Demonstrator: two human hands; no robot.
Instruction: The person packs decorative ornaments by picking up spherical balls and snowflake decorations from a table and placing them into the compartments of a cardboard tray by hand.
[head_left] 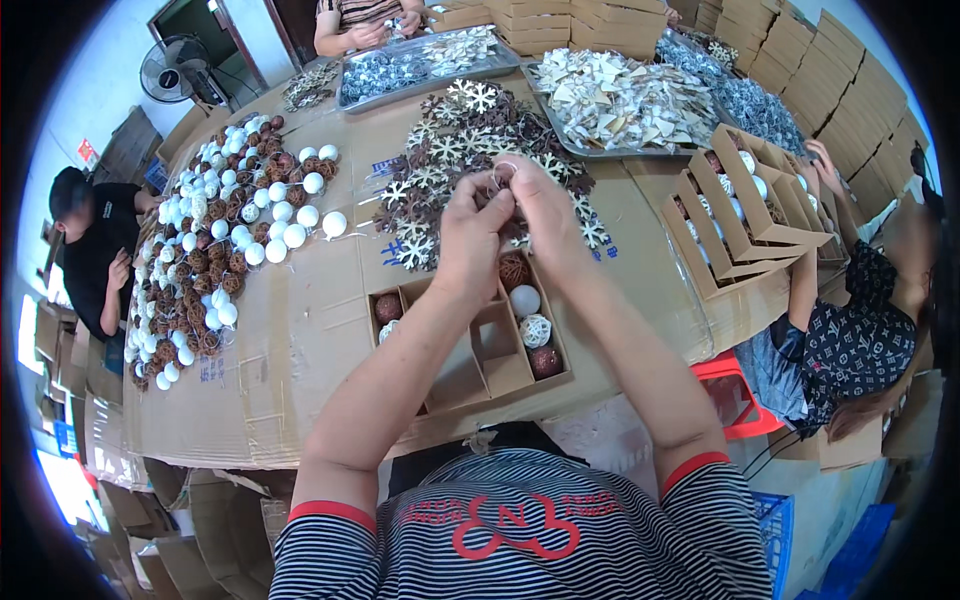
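On my far left the counter [300, 340], covered in brown cardboard, carries a heap of white and brown wicker balls [215, 240]. Nearer the middle sits the divided cardboard box [480, 350], a few balls already in its cells, just below my wrists.

My left hand [470, 235] is raised above that box, its fingers [478, 192] closed in a pinch on the small ornament loop [503, 172]. My right hand [540, 215] meets it from the other side, thumb and forefinger likewise closed on the same piece, so the two hands touch over the edge of the snowflake pile [470, 150].

The piece looks to me like a thin hanging ring or thread loop on a flat snowflake, though my fingers hide most of it. I judge it very light, stiff enough in the flat but easy to snap at the slim arms, and the loop limp and fiddly. It is best held at the solid centre or right by the loop, never by an arm tip.

The loop stands upward and away from me; the long axis I cannot tell.

Further right lie a tray of pale shards [620, 100] and stacked empty dividers [745, 200].
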